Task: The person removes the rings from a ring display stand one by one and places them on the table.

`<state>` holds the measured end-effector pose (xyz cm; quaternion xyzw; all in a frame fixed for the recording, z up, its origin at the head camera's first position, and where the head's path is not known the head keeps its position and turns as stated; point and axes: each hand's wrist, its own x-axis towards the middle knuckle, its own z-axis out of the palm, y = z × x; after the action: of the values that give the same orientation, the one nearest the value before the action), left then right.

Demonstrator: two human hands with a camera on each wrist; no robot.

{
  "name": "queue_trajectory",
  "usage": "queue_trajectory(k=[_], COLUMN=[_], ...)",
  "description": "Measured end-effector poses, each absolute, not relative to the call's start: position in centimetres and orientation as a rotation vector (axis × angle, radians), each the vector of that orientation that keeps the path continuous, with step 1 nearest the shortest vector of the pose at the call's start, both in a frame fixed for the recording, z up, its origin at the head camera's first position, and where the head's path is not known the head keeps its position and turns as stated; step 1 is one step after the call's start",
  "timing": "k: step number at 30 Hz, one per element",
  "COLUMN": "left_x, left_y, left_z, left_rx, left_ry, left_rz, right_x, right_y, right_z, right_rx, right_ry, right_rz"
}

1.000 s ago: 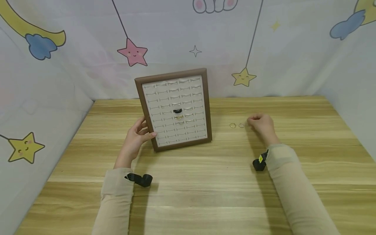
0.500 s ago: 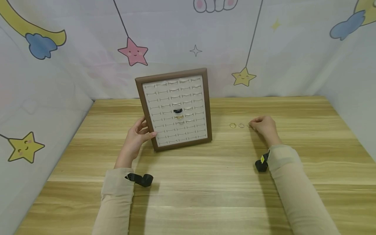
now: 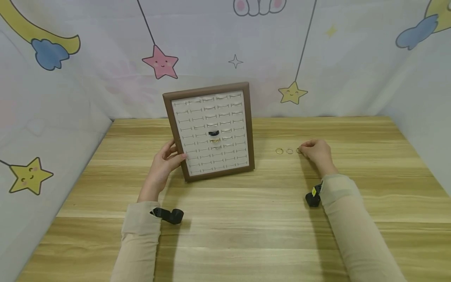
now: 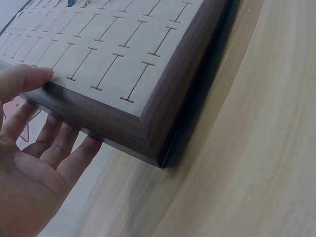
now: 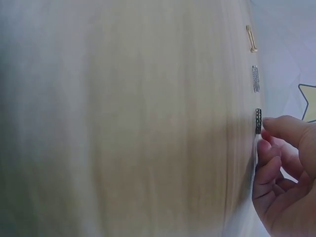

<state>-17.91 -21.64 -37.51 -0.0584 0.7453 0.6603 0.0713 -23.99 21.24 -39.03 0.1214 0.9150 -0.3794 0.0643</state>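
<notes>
Seemingly right hand (image 3: 317, 152) fingertips pinching a dark studded ring (image 5: 258, 121); left hand (image 3: 163, 166) gripping ring display frame (image 3: 211, 131).

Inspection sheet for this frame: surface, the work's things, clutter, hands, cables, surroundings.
Surface: wooden table, light grain.
Work's things: brown-framed ring display board stands tilted back, three rings in its middle slots; three loose rings lie in a row on the table, gold ring, middle ring, dark ring.
Clutter: nothing seen.
Hands: left hand holds the board's left edge, thumb on its front; right hand has its fingers touching the dark ring, a firm pinch cannot be told.
Cables: nothing seen; black wrist camera mounts only.
Surroundings: white curtain with star and cloud prints on three sides.
</notes>
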Motion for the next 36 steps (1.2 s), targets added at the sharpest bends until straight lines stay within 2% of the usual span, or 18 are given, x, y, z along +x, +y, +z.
queue_trajectory(k=[10,19,28,36], left_x=[-18.2,-18.2,-18.2,-18.0], left_y=[-21.5,-21.4,-21.3,-21.2], left_z=[-37.6,-37.7,-37.6,-37.6], left_rx=[-0.16,-0.185,-0.182,-0.179], left_ry=[2.257,2.292,2.313,2.327], left_rz=[1.987,1.994,1.985,1.978], right_x=[-24.4,-24.5,-22.8,-21.4], right_y=[19.0,13.8,9.0,5.7], right_z=[-37.6,-34.7,-31.7,-30.7], right_rx=[0.375,0.083,-0.181,-0.517], right_ry=[2.812,2.952,2.867,2.892], right_rz=[-1.346,-1.492,-1.678,-1.594])
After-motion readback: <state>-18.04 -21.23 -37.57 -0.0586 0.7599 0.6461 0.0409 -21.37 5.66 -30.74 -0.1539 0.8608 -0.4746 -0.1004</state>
